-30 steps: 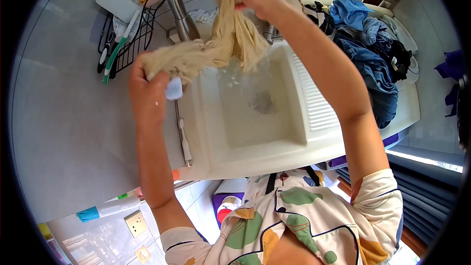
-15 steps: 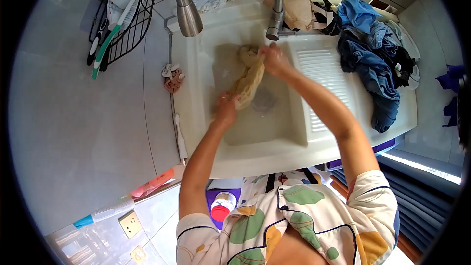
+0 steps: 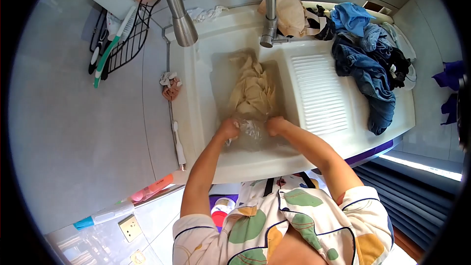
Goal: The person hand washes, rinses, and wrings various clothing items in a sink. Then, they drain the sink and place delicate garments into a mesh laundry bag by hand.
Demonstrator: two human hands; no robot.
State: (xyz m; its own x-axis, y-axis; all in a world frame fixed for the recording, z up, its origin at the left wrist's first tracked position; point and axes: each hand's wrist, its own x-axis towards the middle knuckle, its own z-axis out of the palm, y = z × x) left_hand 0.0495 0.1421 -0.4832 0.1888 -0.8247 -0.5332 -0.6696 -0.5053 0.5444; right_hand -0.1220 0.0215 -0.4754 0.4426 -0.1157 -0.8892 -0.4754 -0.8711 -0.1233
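A beige cloth (image 3: 253,88) lies spread in the water of the white sink (image 3: 196,152), its far end toward the back wall. My left hand (image 3: 228,129) is closed on the cloth's near left edge, and my right hand (image 3: 276,125) is closed at its near right edge. Between the two hands the water is splashing and hides part of the fabric. Fingers of both hands are partly under water.
Two metal faucets (image 3: 184,27) (image 3: 269,32) reach over the sink's back. Right of the basin are a ribbed washboard (image 3: 319,93) and piled dark and blue clothes (image 3: 365,68). At left are a wire rack (image 3: 130,51), a toothbrush (image 3: 178,142) and small cloths (image 3: 170,86).
The beige cloth went from up in the air near the faucets down into the water and is now spread out. Both hands have come down and toward my body.
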